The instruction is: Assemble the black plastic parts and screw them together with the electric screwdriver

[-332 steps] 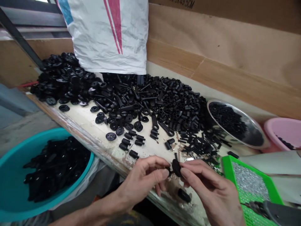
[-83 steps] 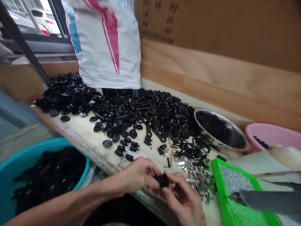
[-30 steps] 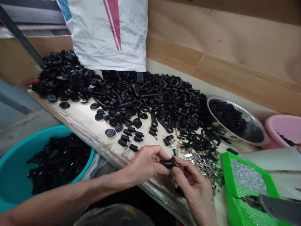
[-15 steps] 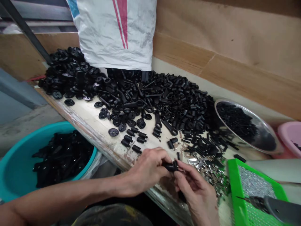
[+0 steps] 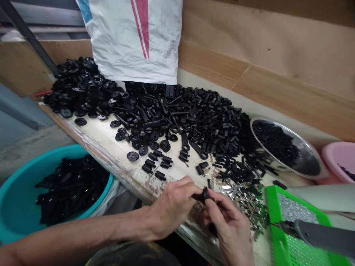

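My left hand (image 5: 177,201) is closed around a small black plastic part (image 5: 200,195) just over the table's front edge. The thumb and fingertips of my right hand (image 5: 227,218) pinch the right end of the same part, so both hands meet on it. A darker piece shows under my right palm, too hidden to name. Just beyond my fingers lie a small black spring-like piece (image 5: 209,183) and several short black cylinders (image 5: 160,175). Flat metal clips (image 5: 246,201) are scattered to the right of my right hand.
Heaps of black discs (image 5: 83,88), levers and tubes (image 5: 219,118) cover the back. A steel bowl (image 5: 313,166) and a green basket (image 5: 273,207) of small metal pieces stand right, an electric screwdriver (image 5: 313,232) over the basket. A teal basin (image 5: 16,166) of black parts is at left.
Both hands keep their hold on the black part, with only small finger shifts. The screwdriver's tip now sits a little further left and higher. The whole view has shifted slightly.
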{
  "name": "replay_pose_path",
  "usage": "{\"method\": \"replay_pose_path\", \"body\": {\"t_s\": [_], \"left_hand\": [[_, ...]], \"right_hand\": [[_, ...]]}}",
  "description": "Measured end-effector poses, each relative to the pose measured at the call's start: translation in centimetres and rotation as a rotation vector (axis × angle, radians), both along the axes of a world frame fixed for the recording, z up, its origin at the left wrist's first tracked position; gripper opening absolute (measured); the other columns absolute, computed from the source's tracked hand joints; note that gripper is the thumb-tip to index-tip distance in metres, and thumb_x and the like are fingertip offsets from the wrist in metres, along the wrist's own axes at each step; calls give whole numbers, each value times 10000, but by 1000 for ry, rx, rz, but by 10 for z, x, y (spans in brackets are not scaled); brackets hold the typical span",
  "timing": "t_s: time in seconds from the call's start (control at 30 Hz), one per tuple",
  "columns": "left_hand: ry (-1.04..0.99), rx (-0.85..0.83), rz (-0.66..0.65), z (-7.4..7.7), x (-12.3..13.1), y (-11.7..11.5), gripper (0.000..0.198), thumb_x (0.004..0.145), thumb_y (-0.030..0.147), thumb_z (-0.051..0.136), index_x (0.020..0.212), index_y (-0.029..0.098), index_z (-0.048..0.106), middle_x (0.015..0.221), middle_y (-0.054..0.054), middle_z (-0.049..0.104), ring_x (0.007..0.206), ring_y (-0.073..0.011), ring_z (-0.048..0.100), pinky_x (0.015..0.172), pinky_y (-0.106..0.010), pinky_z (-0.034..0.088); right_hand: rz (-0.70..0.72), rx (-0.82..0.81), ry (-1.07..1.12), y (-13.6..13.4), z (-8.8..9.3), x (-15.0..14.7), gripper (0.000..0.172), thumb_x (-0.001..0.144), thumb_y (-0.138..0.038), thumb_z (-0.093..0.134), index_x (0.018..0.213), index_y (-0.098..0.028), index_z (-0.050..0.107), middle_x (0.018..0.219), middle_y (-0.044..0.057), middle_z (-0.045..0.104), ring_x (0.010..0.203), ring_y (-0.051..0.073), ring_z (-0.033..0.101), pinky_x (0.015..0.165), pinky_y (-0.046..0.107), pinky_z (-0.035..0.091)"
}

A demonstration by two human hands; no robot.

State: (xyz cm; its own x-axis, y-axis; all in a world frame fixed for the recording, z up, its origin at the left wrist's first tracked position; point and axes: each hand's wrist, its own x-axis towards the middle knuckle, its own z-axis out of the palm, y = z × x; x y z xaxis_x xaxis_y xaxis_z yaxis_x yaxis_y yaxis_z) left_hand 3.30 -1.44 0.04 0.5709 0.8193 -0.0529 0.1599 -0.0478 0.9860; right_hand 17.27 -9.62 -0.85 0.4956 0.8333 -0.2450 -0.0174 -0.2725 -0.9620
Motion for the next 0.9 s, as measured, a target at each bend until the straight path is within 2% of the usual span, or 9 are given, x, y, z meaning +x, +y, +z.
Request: {"method": "replay_pose_path", "body": {"t_s": [0.07,0.2,0.27,0.33,0.47,0.67,0.73,0.8,0.9], "left_hand": [[-26,-90,-46,7,0,1,216,725,139,605,912,178,706,840,-20,620,729,-130,561,680,-228,439],[-108,-636,-201,18,-2,15,281,685,255,655,925,109,663,612,-4,598,558,-132,545,605,-268,460],[-84,-706,-211,19,-2,17,240,660,249,660,849,101,656,526,11,559,516,-134,529,578,-271,457],[-34,-570,-172,16,-1,12,181,652,211,655,808,119,659,572,7,573,544,-129,530,567,-250,440],[40,4,-25,9,3,-4,147,718,120,565,796,168,680,788,-11,605,716,-122,543,660,-222,417],[-58,-594,-191,23,1,11,284,668,234,662,935,136,649,603,31,590,550,-103,527,575,-215,426],[-21,-664,-210,25,0,16,258,654,226,657,885,113,651,526,37,560,502,-106,511,541,-220,425],[30,-585,-209,22,1,14,188,646,203,656,813,116,662,522,30,557,481,-105,493,504,-215,410],[64,-121,-125,11,4,2,145,716,135,578,794,151,699,682,-3,606,592,-104,521,562,-202,409]], "right_hand": [[-59,2,22,-2,4,-1,302,716,-388,729,950,-198,697,569,-28,598,480,96,519,462,180,457],[-12,69,-100,-6,9,-2,284,706,-344,733,961,-220,716,705,-4,645,529,91,530,485,173,460],[18,74,-119,-6,5,-1,296,705,-347,736,967,-210,717,727,7,651,509,86,517,447,170,434],[27,46,-51,-6,-2,1,319,711,-379,736,965,-189,703,644,0,635,477,92,517,430,177,435],[35,40,77,-4,-14,8,341,715,-420,734,932,-164,676,524,-26,589,423,100,519,416,191,455],[81,163,-141,-7,-2,12,265,725,-311,728,971,-212,712,727,13,648,569,110,588,512,183,493],[111,210,-197,-7,1,8,229,722,-278,718,945,-224,727,764,12,634,573,101,572,516,180,483],[100,190,-157,-6,1,5,212,728,-293,709,925,-216,728,691,-3,613,519,90,537,477,173,458],[11,92,8,-5,-7,3,264,734,-372,713,919,-184,706,549,-26,573,456,93,507,436,178,445]]}}
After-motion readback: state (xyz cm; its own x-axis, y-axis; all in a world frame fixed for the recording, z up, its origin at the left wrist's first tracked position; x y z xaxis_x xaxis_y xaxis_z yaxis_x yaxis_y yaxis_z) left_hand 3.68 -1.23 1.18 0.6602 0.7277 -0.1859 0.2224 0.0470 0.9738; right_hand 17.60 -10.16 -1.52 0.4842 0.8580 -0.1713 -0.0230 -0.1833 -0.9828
